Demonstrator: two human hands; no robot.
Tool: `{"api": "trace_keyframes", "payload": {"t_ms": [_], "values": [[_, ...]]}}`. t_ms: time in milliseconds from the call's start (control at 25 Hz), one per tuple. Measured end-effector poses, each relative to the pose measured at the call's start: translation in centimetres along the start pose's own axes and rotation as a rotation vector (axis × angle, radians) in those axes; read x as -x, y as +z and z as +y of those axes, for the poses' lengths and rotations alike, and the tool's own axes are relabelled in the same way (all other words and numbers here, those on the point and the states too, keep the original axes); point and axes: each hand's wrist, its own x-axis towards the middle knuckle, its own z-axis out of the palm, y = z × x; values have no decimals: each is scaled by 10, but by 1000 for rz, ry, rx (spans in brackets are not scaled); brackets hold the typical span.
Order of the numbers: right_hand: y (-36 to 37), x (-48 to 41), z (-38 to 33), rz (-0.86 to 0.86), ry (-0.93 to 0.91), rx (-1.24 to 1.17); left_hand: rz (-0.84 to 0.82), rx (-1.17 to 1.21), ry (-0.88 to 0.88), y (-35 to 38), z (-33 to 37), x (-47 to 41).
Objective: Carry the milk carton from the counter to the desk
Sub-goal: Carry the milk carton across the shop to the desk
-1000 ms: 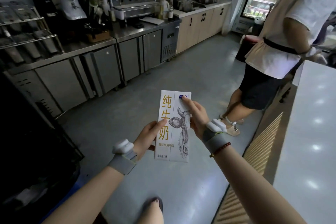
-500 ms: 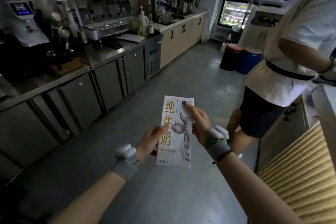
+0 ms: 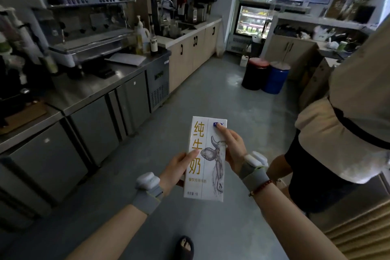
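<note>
The milk carton [image 3: 205, 158] is held upright in mid-air over the floor [image 3: 213, 91] — a stiff, smooth-sided box, probably heavy if full. The left hand [image 3: 176, 170] clasps its lower left edge; the right hand [image 3: 231, 150] clasps the right side, one finger near the top. Grip both side faces — avoid squeezing.
</note>
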Motion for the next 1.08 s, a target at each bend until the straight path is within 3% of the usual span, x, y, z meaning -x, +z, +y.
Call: {"api": "trace_keyframes", "payload": {"t_ms": [480, 1080], "values": [[-5, -287, -97, 112, -21, -48, -85, -28, -41, -53, 99, -308], [-73, -686, -219, 367, -37, -115, -308, -133, -28, -71, 238, -754]]}}
